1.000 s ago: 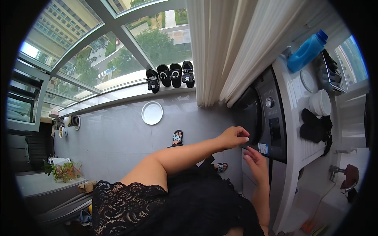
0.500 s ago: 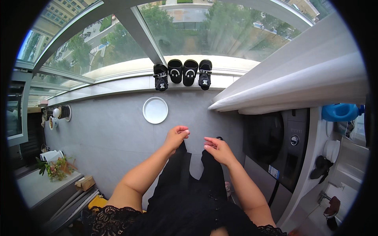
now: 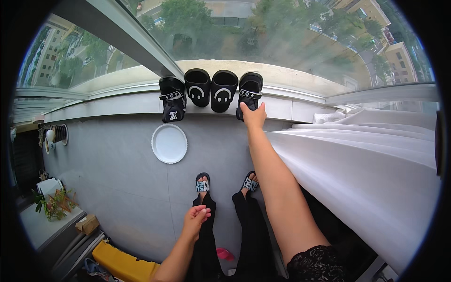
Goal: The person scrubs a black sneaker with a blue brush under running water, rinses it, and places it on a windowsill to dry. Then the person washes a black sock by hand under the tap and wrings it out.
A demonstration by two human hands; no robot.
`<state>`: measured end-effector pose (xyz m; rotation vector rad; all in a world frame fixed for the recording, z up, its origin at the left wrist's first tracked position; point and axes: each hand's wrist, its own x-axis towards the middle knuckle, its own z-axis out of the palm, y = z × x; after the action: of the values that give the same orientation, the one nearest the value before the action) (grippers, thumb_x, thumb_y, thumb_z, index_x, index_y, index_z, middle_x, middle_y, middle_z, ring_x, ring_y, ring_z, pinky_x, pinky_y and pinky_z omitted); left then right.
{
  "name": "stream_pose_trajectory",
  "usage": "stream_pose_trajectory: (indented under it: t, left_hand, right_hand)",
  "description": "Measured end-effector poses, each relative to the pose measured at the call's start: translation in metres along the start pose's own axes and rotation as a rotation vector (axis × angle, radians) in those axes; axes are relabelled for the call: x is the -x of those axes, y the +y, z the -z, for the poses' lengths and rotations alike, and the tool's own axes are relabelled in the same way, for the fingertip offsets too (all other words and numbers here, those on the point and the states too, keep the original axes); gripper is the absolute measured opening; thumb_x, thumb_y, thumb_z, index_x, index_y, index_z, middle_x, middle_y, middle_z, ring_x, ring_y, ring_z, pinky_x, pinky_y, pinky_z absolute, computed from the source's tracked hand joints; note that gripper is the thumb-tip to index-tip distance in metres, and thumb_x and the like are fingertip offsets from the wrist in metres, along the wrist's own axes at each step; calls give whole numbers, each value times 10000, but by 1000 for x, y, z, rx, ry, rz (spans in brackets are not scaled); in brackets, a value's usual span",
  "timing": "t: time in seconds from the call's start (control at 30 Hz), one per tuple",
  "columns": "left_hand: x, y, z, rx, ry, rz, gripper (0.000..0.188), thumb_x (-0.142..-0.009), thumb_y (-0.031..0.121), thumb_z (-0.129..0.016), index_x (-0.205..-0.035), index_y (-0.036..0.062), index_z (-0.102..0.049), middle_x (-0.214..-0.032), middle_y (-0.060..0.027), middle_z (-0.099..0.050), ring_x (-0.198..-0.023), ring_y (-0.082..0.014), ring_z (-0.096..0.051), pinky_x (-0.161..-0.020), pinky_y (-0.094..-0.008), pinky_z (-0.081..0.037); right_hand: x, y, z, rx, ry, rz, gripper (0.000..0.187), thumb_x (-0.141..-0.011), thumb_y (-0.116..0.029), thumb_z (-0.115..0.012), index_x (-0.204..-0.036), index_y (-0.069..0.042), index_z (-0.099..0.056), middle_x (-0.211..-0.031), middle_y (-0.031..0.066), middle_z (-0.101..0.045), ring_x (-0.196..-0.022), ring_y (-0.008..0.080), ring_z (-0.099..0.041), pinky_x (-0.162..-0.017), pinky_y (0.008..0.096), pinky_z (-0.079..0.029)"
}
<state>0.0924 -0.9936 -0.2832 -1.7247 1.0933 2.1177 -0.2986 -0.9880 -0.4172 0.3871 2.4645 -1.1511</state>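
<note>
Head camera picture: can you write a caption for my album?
Right hand grasps a black sandal on the window ledge; left hand hangs free.

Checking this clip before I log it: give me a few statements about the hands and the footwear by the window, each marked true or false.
1. The right hand touches the rightmost black sandal on the window ledge. True.
2. Six shoes stand on the ledge. False: four show, two strapped sandals outside and two black slippers with smiley faces between them.
3. The left hand holds a slipper. False: it is empty, hanging low in front of the black trousers.
4. A round white plate lies on the grey floor below the ledge. True.
5. The person is barefoot. False: both feet wear black slides.
</note>
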Motion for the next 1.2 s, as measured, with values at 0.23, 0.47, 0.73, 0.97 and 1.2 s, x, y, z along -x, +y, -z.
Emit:
stream_pose_trajectory:
  t: [0.23,0.47,0.73,0.97,1.2]
  left_hand:
    - [-45,-42,48,84,181,91,266,-935,167,-591,-1162,33,-557,-1053,-85,-671,-867,-130,-652,-762,-236,-492]
    - [-48,-17,35,93,144,93,269,-940,160,-582,-1172,28,-554,-1072,-89,-663,-907,-135,-642,-790,-235,-488]
    - [-66,64,-21,-56,-120,-254,380,-928,157,-602,-1262,-1,-510,-1195,-117,-600,-1048,-171,-593,-919,-296,-461]
    - [-7,120,-32,-360,-739,-304,825,-792,343,-736,-1474,126,-324,-1446,-133,-395,-1352,-263,-339,-1093,-397,-298]
    - [172,65,-121,-511,-1544,381,1031,-652,549,-797,-1422,20,-362,-1406,-82,-453,-1323,-204,-380,-1099,-347,-269]
  right_hand:
    - [-84,-18,-33,357,-57,-111,1183,-601,-566,-796,-1479,-100,-156,-1408,210,-374,-1254,362,-447,-973,453,-444]
    - [-98,4,-25,436,-97,-7,879,-612,-439,-759,-1296,7,-434,-1108,221,-643,-1032,345,-634,-904,400,-500]
    - [93,3,65,305,-234,-18,843,-602,-425,-756,-1296,-24,-494,-1092,212,-658,-1027,362,-629,-890,421,-490]
    - [297,-34,240,364,-598,31,753,-576,-468,-776,-1158,-19,-613,-1029,185,-687,-984,333,-657,-873,391,-501]
    - [431,-22,476,-201,-488,-303,538,-673,-329,-814,-1053,17,-657,-916,121,-688,-795,203,-681,-660,310,-551]
